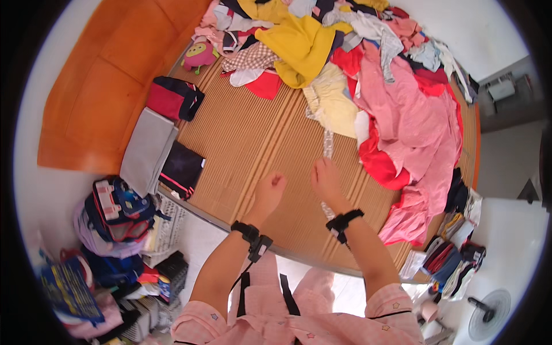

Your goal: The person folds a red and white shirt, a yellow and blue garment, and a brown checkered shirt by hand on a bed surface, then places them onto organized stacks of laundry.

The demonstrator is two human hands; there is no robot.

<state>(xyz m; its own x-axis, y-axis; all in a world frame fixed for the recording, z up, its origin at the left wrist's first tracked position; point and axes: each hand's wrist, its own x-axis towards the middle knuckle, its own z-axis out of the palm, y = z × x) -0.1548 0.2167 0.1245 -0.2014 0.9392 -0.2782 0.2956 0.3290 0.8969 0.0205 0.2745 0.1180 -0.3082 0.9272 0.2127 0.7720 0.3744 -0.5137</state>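
My right hand (326, 181) is closed on a thin pale, see-through strip of cloth (328, 141). The strip runs up toward a pale yellow garment (333, 100) and hangs down past my wrist. My left hand (269, 192) is a loose fist just to the left, hovering over the striped bamboo mat (253, 138), with nothing visible in it. Both wrists wear black straps. A big heap of pink, red and yellow clothes (402, 115) lies right next to my right hand.
Folded items line the mat's left edge: a dark red and navy one (172, 98), a grey one (148, 150) and a black one (181, 168). A pink toy (199, 56) sits at the far left, by an orange headboard (109, 80). Bags (118, 210) crowd the floor left; a fan (487, 313) stands right.
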